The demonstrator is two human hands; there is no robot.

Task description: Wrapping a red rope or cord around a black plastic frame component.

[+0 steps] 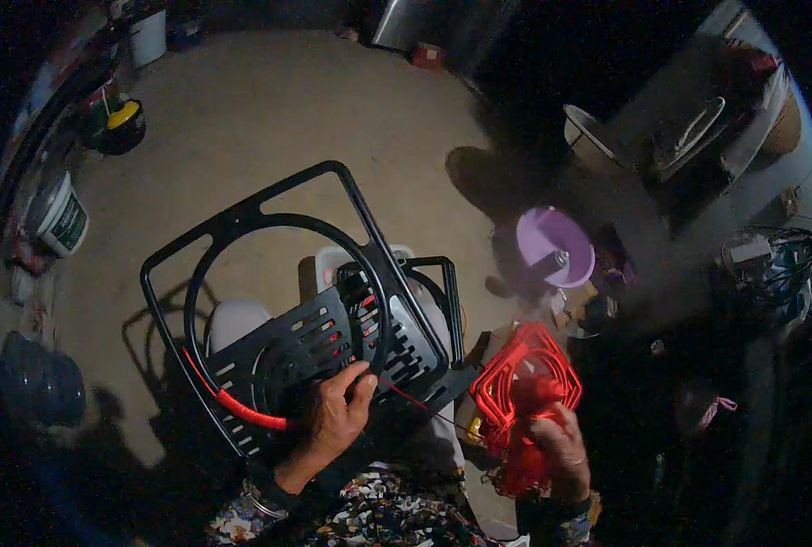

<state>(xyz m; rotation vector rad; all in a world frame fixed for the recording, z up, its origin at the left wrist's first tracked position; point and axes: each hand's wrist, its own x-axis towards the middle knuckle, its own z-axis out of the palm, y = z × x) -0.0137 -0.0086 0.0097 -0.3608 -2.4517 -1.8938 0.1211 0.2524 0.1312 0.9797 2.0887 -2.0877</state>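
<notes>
"What's closest?"

"A dark, multicoloured patterned cloth garment point(388, 501), then the two hands. The left hand point(338, 419) has thumb and fingers closed together at the lower edge of a rigid black frame with a large round ring point(287, 220), apparently gripping it. The right hand point(561, 447) is blurred, but its fingers look curled around a shiny red bundle of angular loops point(570, 383)."

"Are the two linked?"

"A thin red strand point(404, 394) stretches between them. Whether the left fingers pinch it too, I can't say."

"How much is done?"

"A smooth red cord wrapping point(242, 410) covers a short arc at the ring's lower left. The upper and right stretches are bare black, and the hand hides part of the lower edge. I'd judge the wrapped share small, the unwrapped share much larger."

"Any brands or writing?"

"None I can read on the frame or the bundle. Farther off, neither does the round purple plastic bowl point(535, 232) show any. Over at the left, a white plastic bucket point(57, 214) carries a dark label point(76, 223), too small and dim to make out."
</notes>
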